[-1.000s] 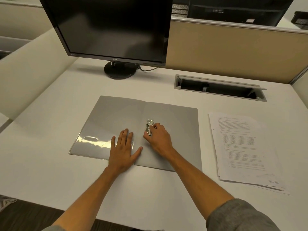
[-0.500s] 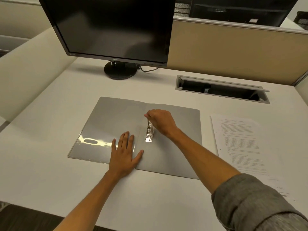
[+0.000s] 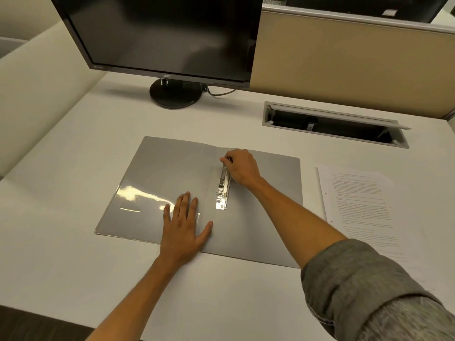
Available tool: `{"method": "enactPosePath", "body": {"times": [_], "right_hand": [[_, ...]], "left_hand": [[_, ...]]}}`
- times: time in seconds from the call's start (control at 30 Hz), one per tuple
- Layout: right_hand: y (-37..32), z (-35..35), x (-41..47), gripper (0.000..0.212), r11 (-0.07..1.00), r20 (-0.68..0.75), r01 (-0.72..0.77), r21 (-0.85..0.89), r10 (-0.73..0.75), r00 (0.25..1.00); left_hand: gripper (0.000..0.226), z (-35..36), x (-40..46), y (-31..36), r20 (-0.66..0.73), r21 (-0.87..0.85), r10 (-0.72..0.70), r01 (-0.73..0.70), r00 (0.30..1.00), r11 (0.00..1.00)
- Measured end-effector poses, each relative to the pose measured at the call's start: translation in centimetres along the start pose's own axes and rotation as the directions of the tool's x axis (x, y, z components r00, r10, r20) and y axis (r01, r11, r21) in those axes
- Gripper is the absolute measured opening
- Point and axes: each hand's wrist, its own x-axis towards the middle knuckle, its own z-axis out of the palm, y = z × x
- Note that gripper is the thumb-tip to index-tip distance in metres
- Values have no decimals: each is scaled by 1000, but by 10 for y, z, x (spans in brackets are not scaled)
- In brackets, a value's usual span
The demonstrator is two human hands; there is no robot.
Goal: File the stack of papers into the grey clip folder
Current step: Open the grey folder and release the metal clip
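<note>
- While the grey folder lies opened flat on the white desk, its spine fold runs from the near edge away toward the monitor, leaning slightly to the right at the far end.
- Both covers are spread out to either side of that fold, so the folder's long side runs left to right across the desk.
- A metal clip sits just right of the fold, its long axis along the fold, its near end bare and its far end under the fingers.
- The right hand is curled over the far end of the clip, thumb and fingertips pinching it; how far the clip is lifted is hard to make out.
- The left hand lies palm down with fingers spread, pressing on the left cover at its near edge, thumb reaching across the fold.
- Glare streaks the clear pocket on the left cover.
- The stack of papers lies on the desk to the right of the folder, apart from it, long axis pointing away from the person; its print is too small to read, and its near end is hidden behind the grey sleeve.
- The monitor's top is cut off by the frame.
</note>
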Motion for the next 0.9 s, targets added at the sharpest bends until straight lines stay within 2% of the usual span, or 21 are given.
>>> {"method": "enactPosePath", "body": {"times": [0.17,0.27,0.4,0.6,0.9], "right_hand": [[5,1,2,28,995,33,-65,71,63,997],[5,-3,0,33,991,15,-82,105,81,997],[6,-10,-8,37,994,-37,-69,90,72,997],[15,-24,-36,31,997,-81,-10,78,17,997],[61,-60,-120,28,996,-72,26,85,-20,997]], "left_hand": [[82,-2,0,1,1,-10,-4,4,1000,1000],[82,-4,-1,2,5,-10,-10,10,1000,1000],[84,-7,-2,4,29,-8,-24,24,999,1000],[83,-18,-4,10,39,33,7,-8,999,999],[53,-16,-13,51,-150,-71,70,-81,986,994]]}}
